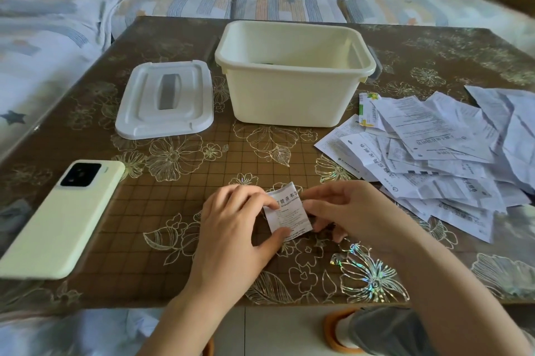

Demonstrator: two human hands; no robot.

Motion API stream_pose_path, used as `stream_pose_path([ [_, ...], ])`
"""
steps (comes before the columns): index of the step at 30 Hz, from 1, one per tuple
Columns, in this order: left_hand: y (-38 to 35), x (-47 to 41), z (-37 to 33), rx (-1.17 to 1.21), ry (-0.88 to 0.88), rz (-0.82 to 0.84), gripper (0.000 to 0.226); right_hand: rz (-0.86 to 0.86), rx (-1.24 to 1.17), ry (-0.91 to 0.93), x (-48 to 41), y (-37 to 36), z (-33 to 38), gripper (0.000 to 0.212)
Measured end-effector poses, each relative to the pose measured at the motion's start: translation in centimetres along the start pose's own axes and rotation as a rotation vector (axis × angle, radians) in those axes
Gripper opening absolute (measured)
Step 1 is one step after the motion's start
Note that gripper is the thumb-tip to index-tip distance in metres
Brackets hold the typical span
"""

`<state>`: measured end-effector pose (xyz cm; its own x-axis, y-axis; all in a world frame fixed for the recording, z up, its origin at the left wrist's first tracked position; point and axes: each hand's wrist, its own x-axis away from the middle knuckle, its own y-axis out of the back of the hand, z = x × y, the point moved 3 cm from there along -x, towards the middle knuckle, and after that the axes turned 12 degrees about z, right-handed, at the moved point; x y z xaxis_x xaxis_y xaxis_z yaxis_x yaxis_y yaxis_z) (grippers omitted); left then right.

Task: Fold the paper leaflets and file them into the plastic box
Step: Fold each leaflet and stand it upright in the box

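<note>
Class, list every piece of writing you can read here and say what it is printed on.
"昔洛韦", apparently: heading on the folded leaflet, ends cut off.
Its small print: too small to read.
Loose leaflets: blurred, unreadable.
Box, lid: none.

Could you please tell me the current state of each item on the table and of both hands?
Box: upright, open, lid off.
Lid: lying flat, left of box.
Leaflet: folded small, held.
Pile: loose, unfolded.
Phone: face down.
Left hand: pinches leaflet.
Right hand: holds leaflet.
</note>
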<state>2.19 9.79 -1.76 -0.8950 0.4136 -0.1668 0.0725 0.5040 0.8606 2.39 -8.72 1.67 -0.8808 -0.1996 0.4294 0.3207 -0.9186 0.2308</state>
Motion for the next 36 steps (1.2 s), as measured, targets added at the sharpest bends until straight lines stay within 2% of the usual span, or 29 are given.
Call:
stream_pose_path([
  [3,0.0,0.0,-0.2,0.01,-0.001,0.01,0.037,-0.055,0.289,0.003,-0.4,-0.7,0.2,0.009],
  [6,1.2,-1.0,0.4,0.155,0.023,0.012,0.031,-0.104,0.534,0.018,-1.2,-1.0,0.6,0.008],
  [9,5.1,-3.7,1.6,0.251,0.057,-0.083,0.019,-0.113,0.599,0.108,-1.5,0.0,2.5,0.008],
  [12,10.8,-7.7,2.2,0.227,0.065,-0.214,0.012,-0.157,0.503,0.328,-1.7,3.0,6.9,0.008],
  [15,15.4,-11.9,1.6,0.184,0.017,-0.268,0.014,-0.205,0.463,0.512,-2.0,6.8,12.3,0.007],
  [17,17.0,-14.1,0.7,0.176,-0.025,-0.238,0.014,-0.287,0.533,0.577,-2.6,8.8,14.8,0.006],
  [20,18.0,-17.5,-0.1,0.135,-0.049,-0.141,0.015,-0.373,0.658,0.564,-5.2,11.5,17.3,0.01],
  [26,17.2,-22.8,1.0,-0.032,0.006,0.093,0.049,-0.24,0.835,0.492,-11.5,13.4,18.7,0.009],
  [29,16.6,-24.8,1.8,-0.067,0.014,0.148,0.046,-0.148,0.909,0.465,-13.7,14.0,19.2,0.009],
  [32,16.2,-26.0,2.1,-0.07,-0.005,0.164,0.045,-0.008,0.829,0.426,-14.4,13.9,19.3,0.008],
  [34,15.8,-26.9,2.3,-0.122,-0.025,0.221,0.046,0.012,0.8,0.415,-14.8,13.8,19.3,0.008],
  [36,15.0,-27.2,2.5,-0.201,-0.049,0.33,0.043,-0.025,0.874,0.382,-15.1,13.8,19.1,0.009],
])
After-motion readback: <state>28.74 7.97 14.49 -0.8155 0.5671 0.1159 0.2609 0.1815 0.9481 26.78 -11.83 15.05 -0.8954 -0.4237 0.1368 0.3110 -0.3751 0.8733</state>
